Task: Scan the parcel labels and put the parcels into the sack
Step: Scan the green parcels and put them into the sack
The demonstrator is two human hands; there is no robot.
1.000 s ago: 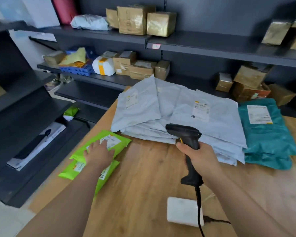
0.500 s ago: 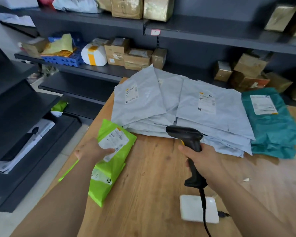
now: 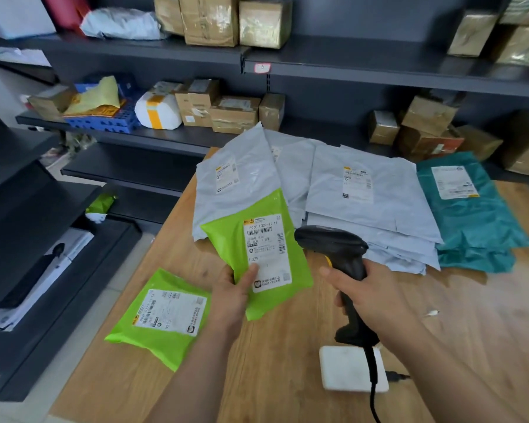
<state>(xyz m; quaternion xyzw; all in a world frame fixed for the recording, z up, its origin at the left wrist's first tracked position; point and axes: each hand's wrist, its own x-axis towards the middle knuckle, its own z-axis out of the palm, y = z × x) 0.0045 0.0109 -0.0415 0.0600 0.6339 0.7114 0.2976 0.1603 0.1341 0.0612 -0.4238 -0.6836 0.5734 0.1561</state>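
Note:
My left hand grips a lime-green parcel by its lower edge and holds it upright above the table, white label facing me. My right hand grips a black barcode scanner by the handle, its head just right of the label and pointing at it. A second lime-green parcel lies flat on the wooden table at the left edge, label up. Behind lie a stack of grey mailers and teal mailers. No sack is in sight.
A white box with a cable sits on the table near me, beside the scanner cord. Dark shelves behind and to the left carry cardboard boxes and wrapped parcels. A small green packet lies on a low shelf left.
My left hand lifted the top green parcel off the table and raised it in front of the scanner, uncovering the second green parcel below. The scanner stayed in my right hand.

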